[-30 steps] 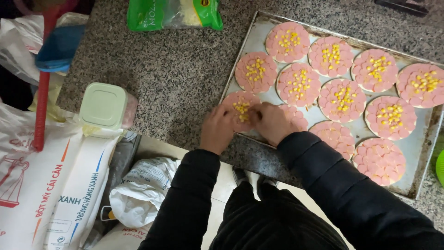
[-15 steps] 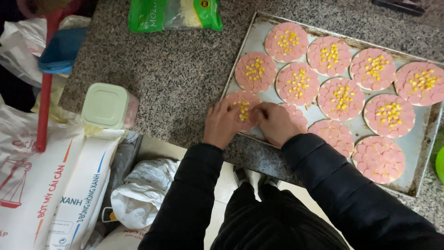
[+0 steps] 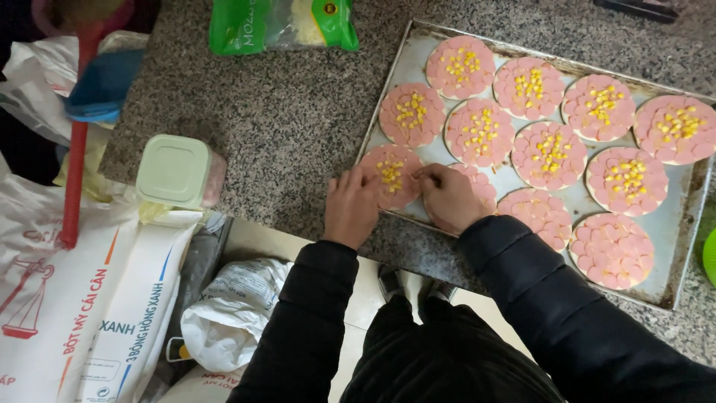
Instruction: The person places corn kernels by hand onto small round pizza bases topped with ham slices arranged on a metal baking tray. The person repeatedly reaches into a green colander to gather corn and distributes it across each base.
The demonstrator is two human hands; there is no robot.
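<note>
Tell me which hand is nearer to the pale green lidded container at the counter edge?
Left. The left hand rests at the tray's near left corner, some way right of the container; the right hand lies farther right, on the tray.
</note>
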